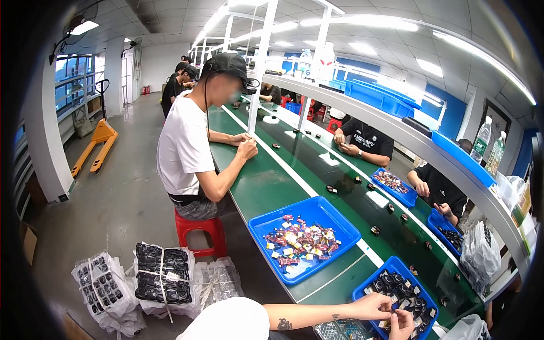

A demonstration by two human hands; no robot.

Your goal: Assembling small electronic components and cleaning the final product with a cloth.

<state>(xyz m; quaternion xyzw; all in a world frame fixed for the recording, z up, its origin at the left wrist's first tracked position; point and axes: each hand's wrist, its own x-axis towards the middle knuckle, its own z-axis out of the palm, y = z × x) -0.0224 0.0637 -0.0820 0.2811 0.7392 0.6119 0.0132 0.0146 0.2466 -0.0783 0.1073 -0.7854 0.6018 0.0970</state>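
Note:
Both my hands meet above the near corner of a blue tray (356, 293) filled with small black parts (416, 294), some with pale yellowish pieces on them. My left hand (371, 306) reaches in from the left, its fingers bent and pinched together at the tips. Close against it is my right hand (402, 325), thumb and fingers also drawn together. Whatever sits between the fingertips is too small to make out. Beside the tray, under my left forearm, lies a clear plastic tray (340, 330) with small pieces in it.
A blue tray (351, 233) of small red and yellow pieces lies on the green bench. Black units dot the dark conveyor (362, 212). A person in white (187, 136) sits on a red stool (199, 229); others work opposite. Tied bundles (164, 277) stand on the floor. A shelf (408, 119) overhangs the line.

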